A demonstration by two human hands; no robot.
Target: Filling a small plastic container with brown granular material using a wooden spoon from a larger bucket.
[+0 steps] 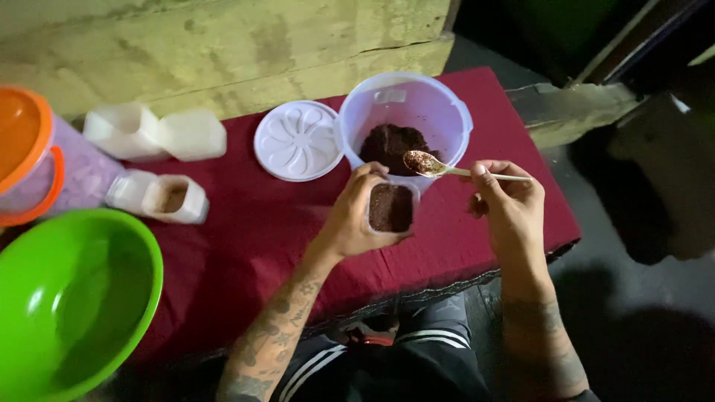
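Note:
My left hand (354, 216) grips a small clear square jar (391, 208) nearly full of dark brown powder. My right hand (506, 201) holds a thin pale spoon (439, 167) by its handle. The spoon's bowl carries a heap of the same powder and hovers over the near rim of a large clear plastic tub (406, 123), just above the small jar. The tub stands on a dark red cloth (253, 231) and has a mound of brown powder at its bottom.
A round white lid (296, 140) lies left of the tub. Several small white jars (160, 197) lie and stand at the left. A green bowl (67, 298) and an orange-lidded container (33, 156) sit at the far left. A wall runs behind.

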